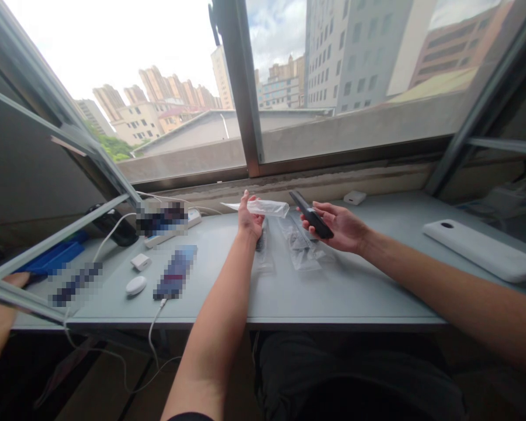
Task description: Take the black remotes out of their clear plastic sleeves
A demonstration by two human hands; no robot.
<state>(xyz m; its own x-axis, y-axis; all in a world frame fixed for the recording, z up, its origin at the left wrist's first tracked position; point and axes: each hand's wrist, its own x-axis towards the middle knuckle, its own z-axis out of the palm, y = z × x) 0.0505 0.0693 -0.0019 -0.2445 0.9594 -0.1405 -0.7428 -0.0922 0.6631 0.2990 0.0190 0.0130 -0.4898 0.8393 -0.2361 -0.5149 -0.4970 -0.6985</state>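
My left hand (251, 217) is closed on a clear plastic bag (269, 208), which sticks out to the right above the desk. In my right hand (339, 225) lies a long, slim black device (312, 215), shaped like a remote control and tilted with its far end up to the left. The fingers wrap round its lower half. Below and between my hands, clear bags (304, 254) with dark items inside lie on the desk; another bag (265, 260) is partly hidden by my left hand.
On the grey desk (333, 292) stand a white charger (355, 197), a long white case (482, 248), a blurred-out phone (175, 272), a white round case (135, 285) and an adapter (141, 261). Cables trail at left. Another person's arm (0, 316) shows beyond the metal frame.
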